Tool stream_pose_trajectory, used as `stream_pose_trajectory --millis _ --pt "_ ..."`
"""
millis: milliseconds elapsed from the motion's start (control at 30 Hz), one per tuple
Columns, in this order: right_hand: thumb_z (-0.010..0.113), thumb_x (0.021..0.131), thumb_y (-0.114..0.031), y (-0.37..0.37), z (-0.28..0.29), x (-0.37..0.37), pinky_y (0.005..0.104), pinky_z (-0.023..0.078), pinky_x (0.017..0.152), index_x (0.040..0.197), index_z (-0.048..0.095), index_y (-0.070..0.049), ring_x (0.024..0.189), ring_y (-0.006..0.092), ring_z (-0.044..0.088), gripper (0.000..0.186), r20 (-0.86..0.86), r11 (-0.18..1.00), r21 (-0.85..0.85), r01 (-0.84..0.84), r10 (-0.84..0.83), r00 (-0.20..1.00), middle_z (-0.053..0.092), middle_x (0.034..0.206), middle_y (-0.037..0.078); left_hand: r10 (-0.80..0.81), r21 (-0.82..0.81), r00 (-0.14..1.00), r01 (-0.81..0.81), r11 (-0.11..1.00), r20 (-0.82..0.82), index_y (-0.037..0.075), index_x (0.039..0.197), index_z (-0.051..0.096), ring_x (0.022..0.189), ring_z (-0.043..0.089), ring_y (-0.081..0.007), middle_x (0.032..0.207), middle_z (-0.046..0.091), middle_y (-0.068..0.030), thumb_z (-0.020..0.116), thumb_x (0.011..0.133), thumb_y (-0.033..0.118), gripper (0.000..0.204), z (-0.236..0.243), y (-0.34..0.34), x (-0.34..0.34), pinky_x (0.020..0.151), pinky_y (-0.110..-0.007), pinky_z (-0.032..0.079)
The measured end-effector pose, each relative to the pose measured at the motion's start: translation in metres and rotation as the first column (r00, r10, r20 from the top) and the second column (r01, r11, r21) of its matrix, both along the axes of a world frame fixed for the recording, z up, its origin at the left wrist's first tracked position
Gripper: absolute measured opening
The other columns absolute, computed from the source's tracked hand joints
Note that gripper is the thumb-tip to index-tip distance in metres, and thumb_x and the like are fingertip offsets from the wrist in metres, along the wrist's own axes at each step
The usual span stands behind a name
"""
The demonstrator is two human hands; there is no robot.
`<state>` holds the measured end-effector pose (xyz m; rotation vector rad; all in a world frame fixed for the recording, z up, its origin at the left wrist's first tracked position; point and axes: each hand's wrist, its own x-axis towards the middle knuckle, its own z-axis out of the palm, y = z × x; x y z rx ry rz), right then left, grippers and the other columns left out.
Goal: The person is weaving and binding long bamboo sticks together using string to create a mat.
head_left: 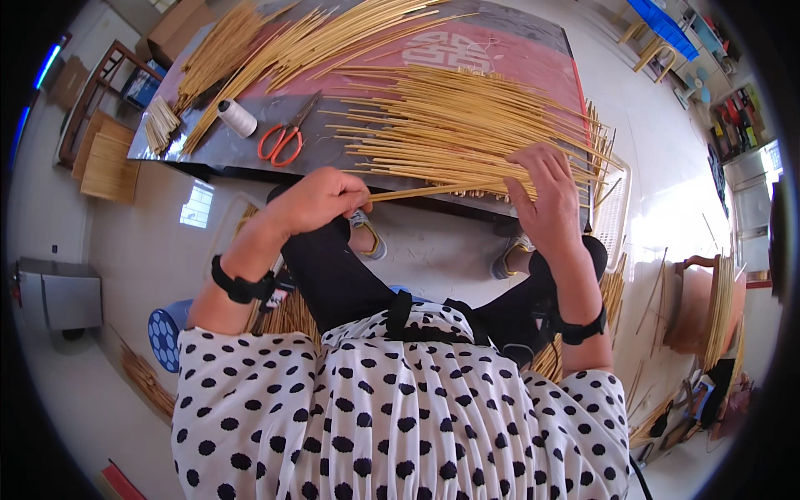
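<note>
My left hand (321, 200) is closed on the end of a thin tan stick (417, 192), which runs rightward along the table's near edge toward my other hand. Over the right end of a wide layer of similar sticks (450, 121) is my right hand (546, 187), its thumb and fingers spread apart. Whether its fingertips touch the sticks I cannot tell. Left of the layer lie orange-handled scissors (282, 143), blades pointing away, and a spool of pale thread (237, 118).
Longer stick bundles (325, 42) cover the table's far left, beside a short pale bundle (161, 125). A white plastic basket (615, 212) stands off the table's right corner. A blue stool (167, 333) is at my left, and a wooden chair (696, 304) bearing sticks at my right.
</note>
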<state>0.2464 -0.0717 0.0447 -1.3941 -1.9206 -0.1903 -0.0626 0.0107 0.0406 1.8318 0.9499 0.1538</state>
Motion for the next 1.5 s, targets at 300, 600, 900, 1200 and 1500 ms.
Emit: stream_pose_trajectory --millis 300,600,900,1200,1500 --pt "0.064 0.080 -0.014 -0.004 0.005 0.016 0.0364 0.048 0.061 0.086 0.065 -0.002 0.068 0.0334 0.060 0.013 -0.166 0.847 -0.505 -0.167 0.094 0.982 0.063 0.077 0.014 -0.218 0.059 0.976 0.219 0.974 -0.025 -0.004 0.092 0.065 0.059 0.046 -0.0070 0.064 0.052 0.0007 0.055 0.089 0.014 0.021 0.019 0.037 0.004 0.054 -0.023 0.037" --pt "0.064 0.080 -0.013 -0.015 0.005 0.020 0.0373 0.047 0.062 0.092 0.065 -0.005 0.070 0.0336 0.060 0.015 -0.103 0.818 -0.563 -0.118 0.072 0.992 0.062 0.077 0.015 -0.254 0.148 0.966 0.259 0.954 -0.056 -0.005 0.090 0.064 0.061 0.047 -0.0079 0.065 0.054 -0.0015 0.055 0.088 0.016 0.024 0.010 0.056 0.008 0.056 -0.024 0.039" --pt "0.064 0.081 -0.010 -0.006 -0.011 0.047 0.0356 0.049 0.064 0.097 0.067 -0.005 0.072 0.0322 0.062 0.017 -0.070 0.869 -0.487 -0.084 0.057 0.996 0.064 0.077 0.013 -0.170 0.193 0.985 0.175 0.966 -0.042 -0.003 0.092 0.066 0.062 0.054 -0.0116 0.067 0.060 -0.0049 0.057 0.087 0.020 0.025 0.016 0.058 0.002 0.060 -0.027 0.043" --pt "0.062 0.084 -0.007 0.010 -0.012 0.084 0.0283 0.047 0.064 0.098 0.066 0.001 0.066 0.0164 0.060 0.017 -0.206 0.745 -0.664 -0.074 -0.087 0.975 0.065 0.076 0.013 -0.026 0.055 0.999 0.028 0.998 -0.033 0.001 0.112 0.062 0.058 0.047 -0.0033 0.072 0.060 -0.0011 0.051 0.092 0.018 0.028 0.039 0.084 -0.009 0.052 -0.019 0.037" --pt "0.061 0.084 -0.011 0.020 -0.037 0.106 0.0276 0.047 0.066 0.099 0.065 0.003 0.069 0.0142 0.058 0.021 -0.274 0.698 -0.700 -0.147 -0.073 0.959 0.065 0.078 0.012 -0.055 0.228 0.995 0.073 0.971 -0.086 0.004 0.115 0.060 0.066 0.052 -0.0089 0.087 0.060 -0.0040 0.052 0.092 0.017 0.028 0.038 0.088 0.005 0.062 -0.025 0.046"
